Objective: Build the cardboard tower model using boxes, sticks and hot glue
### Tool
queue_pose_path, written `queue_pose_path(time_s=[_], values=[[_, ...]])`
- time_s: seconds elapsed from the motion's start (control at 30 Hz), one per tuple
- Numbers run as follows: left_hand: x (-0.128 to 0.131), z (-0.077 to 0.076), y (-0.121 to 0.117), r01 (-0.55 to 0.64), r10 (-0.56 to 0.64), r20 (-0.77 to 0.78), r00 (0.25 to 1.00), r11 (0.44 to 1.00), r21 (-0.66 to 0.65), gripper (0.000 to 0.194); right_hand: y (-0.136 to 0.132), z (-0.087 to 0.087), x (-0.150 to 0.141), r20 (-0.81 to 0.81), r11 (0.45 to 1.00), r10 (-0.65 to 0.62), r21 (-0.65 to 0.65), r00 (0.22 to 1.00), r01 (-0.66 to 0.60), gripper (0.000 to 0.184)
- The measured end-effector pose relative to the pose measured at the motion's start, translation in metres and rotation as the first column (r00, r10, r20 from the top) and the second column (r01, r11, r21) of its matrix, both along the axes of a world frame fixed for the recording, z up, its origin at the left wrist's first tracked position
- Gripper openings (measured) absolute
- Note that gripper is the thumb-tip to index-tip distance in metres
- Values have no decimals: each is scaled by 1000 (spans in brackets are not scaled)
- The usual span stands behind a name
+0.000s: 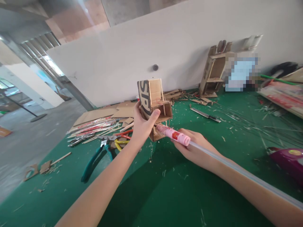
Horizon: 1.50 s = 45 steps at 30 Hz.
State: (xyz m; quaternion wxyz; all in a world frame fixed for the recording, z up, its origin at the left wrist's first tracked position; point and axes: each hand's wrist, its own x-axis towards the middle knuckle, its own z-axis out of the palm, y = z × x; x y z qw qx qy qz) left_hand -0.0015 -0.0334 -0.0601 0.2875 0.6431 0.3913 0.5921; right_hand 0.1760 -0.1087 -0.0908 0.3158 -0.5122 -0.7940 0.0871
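Ideally, the cardboard model point(144, 102) is held steady above the green bench point(165, 195) by the left hand point(141, 127), partly closed around its side, while the pink tool point(177, 136), gripped in the curled right hand point(199, 146), is guided lightly at its lower section.

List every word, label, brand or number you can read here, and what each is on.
"S" and "P", perhaps "SIP": dark side of the held cardboard piece; the middle is unclear.
Red marking on the pink tool: too blurred.
Yellowish label on the purple object: too small.
Red print on the right-hand packets: unreadable.
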Motion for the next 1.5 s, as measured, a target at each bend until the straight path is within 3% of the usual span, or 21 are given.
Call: queue_pose_path(time_s=[0.63,0.83,1.0,1.1,1.27,1.4,1.5], values=[[-2,0,2,2,-2,19,1000,1000,3,78,1,-3,2,-4,999,37,35,999,-36,21],[-3,-1,4,-31,31,16,999,999,-20,78,0,-1,2,-38,997,-56,-52,998,53,19],[-7,-3,8,-50,50,17,999,999,-1,75,-1,-1,6,-41,999,38,-11,998,-38,15],[-13,-5,12,-64,64,5,998,998,30,76,3,1,15,-67,999,30,-12,997,-31,11],[-23,-17,22,-18,18,33,999,1000,-12,77,19,2,44,-73,991,-137,3,988,137,13],[-30,-29,33,54,-54,61,997,999,-5,80,32,0,63,4,878,-470,-102,883,468,22],[-34,-30,37,138,-138,61,989,990,3,83,40,-2,69,18,836,-534,-141,845,531,35]])
